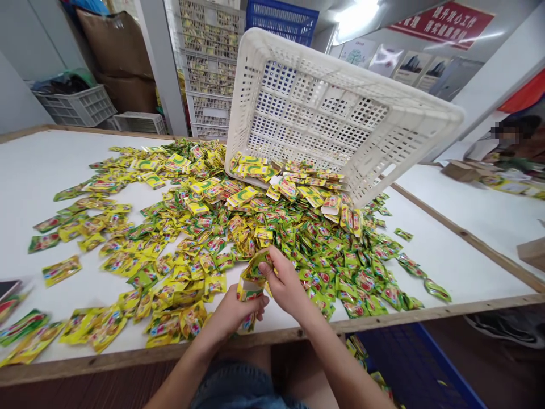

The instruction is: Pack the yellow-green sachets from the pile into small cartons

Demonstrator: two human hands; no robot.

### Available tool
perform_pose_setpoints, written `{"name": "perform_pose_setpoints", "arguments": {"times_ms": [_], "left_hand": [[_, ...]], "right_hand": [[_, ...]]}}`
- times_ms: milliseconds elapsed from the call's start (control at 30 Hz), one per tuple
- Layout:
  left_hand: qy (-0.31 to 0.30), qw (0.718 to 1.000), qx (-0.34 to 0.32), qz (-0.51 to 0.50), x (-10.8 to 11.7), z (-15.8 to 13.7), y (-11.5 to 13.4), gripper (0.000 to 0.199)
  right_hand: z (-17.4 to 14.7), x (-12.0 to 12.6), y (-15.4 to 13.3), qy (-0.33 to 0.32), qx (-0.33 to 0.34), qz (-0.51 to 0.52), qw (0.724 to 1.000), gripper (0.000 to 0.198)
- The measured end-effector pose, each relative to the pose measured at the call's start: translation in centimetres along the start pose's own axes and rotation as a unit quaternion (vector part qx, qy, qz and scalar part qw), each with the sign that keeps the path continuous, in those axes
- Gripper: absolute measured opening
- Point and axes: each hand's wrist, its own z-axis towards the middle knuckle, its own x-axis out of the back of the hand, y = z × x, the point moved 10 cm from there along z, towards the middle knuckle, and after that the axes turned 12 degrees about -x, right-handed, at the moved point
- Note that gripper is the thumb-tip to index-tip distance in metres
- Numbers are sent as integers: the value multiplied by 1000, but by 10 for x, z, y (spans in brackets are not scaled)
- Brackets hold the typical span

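Observation:
Near the table's front edge, my left hand (239, 308) is closed around a small open-topped carton (249, 291). Just above it, my right hand (283, 281) pinches green and yellow candy packets (258, 266) at the carton's mouth. How far the packets reach into the carton is hidden by my fingers. Loose yellow packets (179, 292) lie to the left of my hands, and green packets (361, 278) lie to the right. Behind them, a white plastic basket (349, 68) is tipped on its side, with flat yellow cartons (242, 196) spilling from its mouth.
A white table (55, 153) with a wooden edge (140, 355) carries the pile. Beneath it at the right is a blue crate (426, 363) with packets inside. A phone (9, 288) lies at the far left. Stacked crates (210, 74) stand behind, and another person (523, 142) sits at the right.

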Motion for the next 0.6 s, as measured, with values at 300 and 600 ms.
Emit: {"name": "perform_pose_setpoints", "arguments": {"times_ms": [300,600], "left_hand": [[-4,1000,6,-4,-7,2,-1,20],[-4,1000,7,-5,-13,4,-11,6]], "right_hand": [[-4,5,3,-4,3,-86,996,15],[-13,-6,-6,-11,34,-70,997,17]]}}
